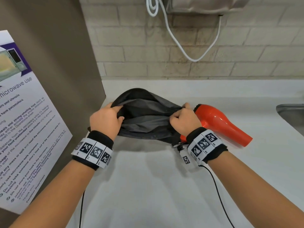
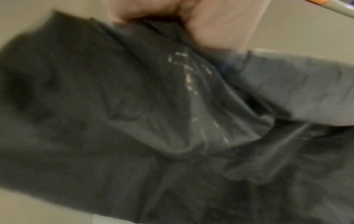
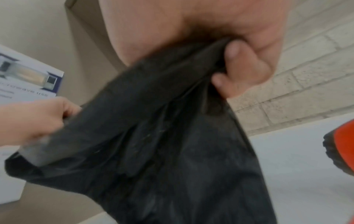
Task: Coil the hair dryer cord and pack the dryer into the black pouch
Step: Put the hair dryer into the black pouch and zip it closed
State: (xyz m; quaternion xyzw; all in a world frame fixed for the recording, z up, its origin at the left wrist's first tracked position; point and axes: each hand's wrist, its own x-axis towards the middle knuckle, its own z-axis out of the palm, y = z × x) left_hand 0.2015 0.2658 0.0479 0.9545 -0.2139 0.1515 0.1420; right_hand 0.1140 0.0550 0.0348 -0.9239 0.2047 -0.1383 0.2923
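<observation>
The black pouch [image 1: 146, 117] hangs stretched between both hands over the white counter, its mouth pulled wide and its grey lining showing. My left hand [image 1: 107, 120] grips the pouch rim on the left; my right hand [image 1: 184, 122] pinches the rim on the right. In the right wrist view the curled fingers [image 3: 241, 75] clamp the pouch fabric [image 3: 172, 136], and the left hand [image 3: 32, 121] holds the other side. The pouch [image 2: 134, 121] fills the left wrist view. The orange hair dryer [image 1: 218, 122] lies on the counter just right of my right hand. Its cord is mostly hidden.
A white counter [image 1: 148, 186] runs in front of a brick wall. A brown panel with a microwave poster [image 1: 24, 120] stands at the left. A steel sink [image 1: 292, 116] is at the far right. A white cable [image 1: 189, 46] hangs from a wall unit above.
</observation>
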